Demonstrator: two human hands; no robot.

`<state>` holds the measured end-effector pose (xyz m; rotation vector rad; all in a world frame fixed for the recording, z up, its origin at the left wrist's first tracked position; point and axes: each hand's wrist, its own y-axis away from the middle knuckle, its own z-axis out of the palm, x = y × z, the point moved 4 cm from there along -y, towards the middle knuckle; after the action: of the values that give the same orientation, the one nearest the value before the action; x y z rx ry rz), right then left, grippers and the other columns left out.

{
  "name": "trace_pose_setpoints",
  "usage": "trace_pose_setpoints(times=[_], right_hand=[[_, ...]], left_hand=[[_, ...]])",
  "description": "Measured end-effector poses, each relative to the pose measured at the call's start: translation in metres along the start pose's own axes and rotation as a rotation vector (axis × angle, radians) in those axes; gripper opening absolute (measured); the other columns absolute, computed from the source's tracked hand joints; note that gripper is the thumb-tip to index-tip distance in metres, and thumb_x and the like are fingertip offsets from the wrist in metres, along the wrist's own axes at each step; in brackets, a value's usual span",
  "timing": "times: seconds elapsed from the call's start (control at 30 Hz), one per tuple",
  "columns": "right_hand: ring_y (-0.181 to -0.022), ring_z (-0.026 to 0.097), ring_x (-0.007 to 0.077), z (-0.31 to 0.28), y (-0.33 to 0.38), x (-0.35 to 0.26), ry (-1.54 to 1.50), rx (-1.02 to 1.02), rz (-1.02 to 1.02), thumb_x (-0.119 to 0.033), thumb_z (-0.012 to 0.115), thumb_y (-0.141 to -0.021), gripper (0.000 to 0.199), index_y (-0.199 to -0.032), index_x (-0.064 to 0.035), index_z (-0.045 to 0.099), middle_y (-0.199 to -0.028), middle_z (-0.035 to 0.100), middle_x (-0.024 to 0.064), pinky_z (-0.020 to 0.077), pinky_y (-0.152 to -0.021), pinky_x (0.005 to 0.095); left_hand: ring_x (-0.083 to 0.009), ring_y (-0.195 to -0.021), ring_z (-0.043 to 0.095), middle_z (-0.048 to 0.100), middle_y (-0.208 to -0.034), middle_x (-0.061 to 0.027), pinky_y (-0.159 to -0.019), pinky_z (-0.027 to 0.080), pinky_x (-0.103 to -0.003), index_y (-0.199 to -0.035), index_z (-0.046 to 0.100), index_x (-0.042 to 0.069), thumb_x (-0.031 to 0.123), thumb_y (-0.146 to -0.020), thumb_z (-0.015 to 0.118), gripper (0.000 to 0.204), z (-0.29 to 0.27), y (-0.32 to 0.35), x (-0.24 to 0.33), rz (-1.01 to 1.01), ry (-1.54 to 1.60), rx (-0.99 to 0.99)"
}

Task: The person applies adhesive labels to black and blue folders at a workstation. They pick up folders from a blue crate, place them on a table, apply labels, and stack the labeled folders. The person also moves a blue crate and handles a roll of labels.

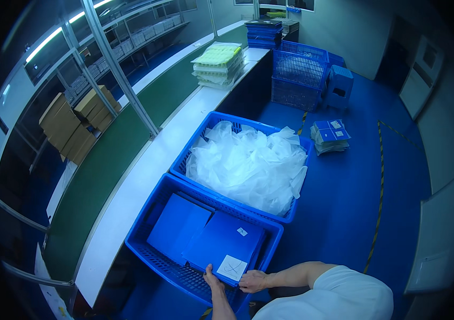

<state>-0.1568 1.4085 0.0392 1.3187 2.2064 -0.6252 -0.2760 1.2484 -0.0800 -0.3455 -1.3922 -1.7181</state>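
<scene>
A blue flat board (211,245) with white paper labels lies on the right-hand stack inside the near blue plastic crate (157,258). My left hand (213,278) grips its near edge, with the thumb on top beside the larger label (232,267). At the near right corner, my right hand (253,281) is closed on the edge; its fingertips are partly hidden. I cannot tell whether one board or more is between my fingers. A second stack of blue boards (178,224) rests to the left in the same crate.
Just beyond stands another blue crate (213,116) heaped with crumpled translucent sheets (248,160). A green-topped conveyor (91,213) with a white ledge (131,200) runs along the left. On the floor at right are a pile of boards (331,137), a blue stool (340,85) and stacked crates (297,96).
</scene>
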Motion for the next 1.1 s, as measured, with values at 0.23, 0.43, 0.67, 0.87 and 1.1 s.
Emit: trace_pose_setpoints(times=[0.23,0.43,0.67,0.87,1.1], right_hand=[[-0.087,0.069,0.0292,-0.031,0.016,0.027,-0.488,0.405,0.658,-0.027,0.068,-0.09,0.022,-0.096,-0.0059,0.072,-0.094,0.071,0.0133,0.0549,-0.076,0.0371],[-0.108,0.061,0.0322,-0.049,-0.003,0.084,-0.502,0.604,1.015,-0.031,0.074,-0.085,0.04,-0.115,-0.0057,0.067,-0.114,0.06,0.0176,0.0492,-0.093,0.0385],[-0.124,0.054,0.0423,-0.001,-0.056,0.233,-0.378,0.3,1.353,-0.053,0.05,-0.094,0.061,-0.123,-0.0019,0.065,-0.129,0.059,0.0277,0.0409,-0.106,0.049],[-0.141,0.038,0.0411,0.089,-0.058,0.263,-0.733,0.019,1.383,-0.07,0.029,-0.096,0.09,-0.139,0.0059,0.051,-0.147,0.044,0.0298,0.0277,-0.118,0.045],[-0.141,0.038,0.0382,0.107,-0.039,0.254,-1.031,0.026,1.318,-0.073,0.028,-0.095,0.094,-0.143,0.0046,0.046,-0.149,0.043,0.0269,0.0289,-0.117,0.0436]], left_hand=[[-0.0368,-0.109,0.059,0.051,-0.126,-0.0242,-0.092,0.052,-0.049,-0.136,0.036,-0.005,0.029,-0.076,0.075,0.08,-0.001,0.034,0.047,0.06,-0.128,0.063],[-0.0392,-0.112,0.058,0.049,-0.13,-0.0275,-0.093,0.051,-0.049,-0.142,0.029,-0.006,0.025,-0.075,0.076,0.088,-0.002,0.053,0.079,0.153,-0.273,0.137],[-0.0394,-0.115,0.056,0.049,-0.131,-0.0285,-0.098,0.048,-0.048,-0.145,0.026,-0.008,0.023,-0.075,0.077,0.092,0.013,0.088,0.11,0.112,-0.426,0.274],[-0.0372,-0.123,0.052,0.045,-0.137,-0.0289,-0.104,0.044,-0.045,-0.149,0.018,-0.008,0.025,-0.07,0.081,0.106,0.023,0.102,0.117,0.148,-0.613,0.267],[-0.0415,-0.129,0.048,0.044,-0.141,-0.0307,-0.11,0.04,-0.047,-0.149,0.021,-0.009,0.039,-0.067,0.084,0.114,0.05,0.15,0.171,0.196,-1.06,0.134]])
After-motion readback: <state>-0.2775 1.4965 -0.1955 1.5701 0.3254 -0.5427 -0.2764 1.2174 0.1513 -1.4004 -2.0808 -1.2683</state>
